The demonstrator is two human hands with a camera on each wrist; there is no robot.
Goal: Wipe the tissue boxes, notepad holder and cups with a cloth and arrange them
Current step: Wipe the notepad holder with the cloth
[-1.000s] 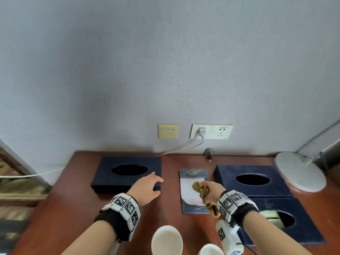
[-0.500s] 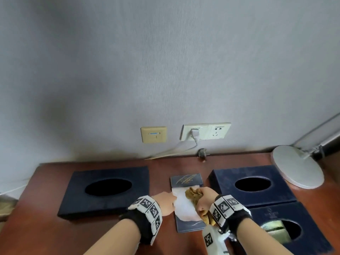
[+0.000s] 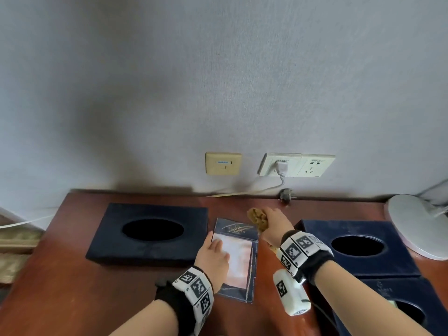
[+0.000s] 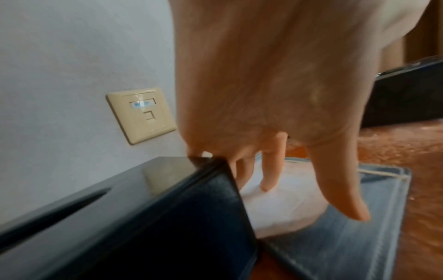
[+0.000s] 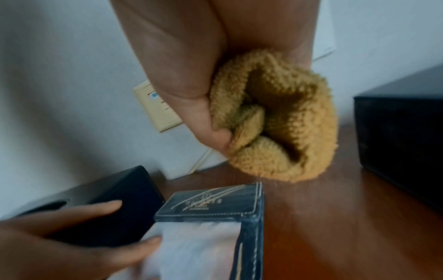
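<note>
Polished reddish wood on the table (image 3: pixel 72 275), faintly glossy. Dark navy, smooth, slightly sheeny covering on the tissue box (image 3: pixel 155 212) near the left edge. Stitched leather-like notepad holder (image 3: pixel 252 270) with matt white paper (image 3: pixel 238 260). Nubbly mustard terry cloth (image 5: pixel 282 121). Glossy beige plastic wall plate (image 3: pixel 223 163).

I have the left hand (image 3: pixel 214 257) reached forward and laid flat, palm down, fingers (image 4: pixel 272 170) straight and slightly spread, thumb extended. My right hand (image 3: pixel 274 224) is stretched further forward, raised, its fingers and thumb curled tight around what it holds. Both wrists carry marker-printed bands.
</note>
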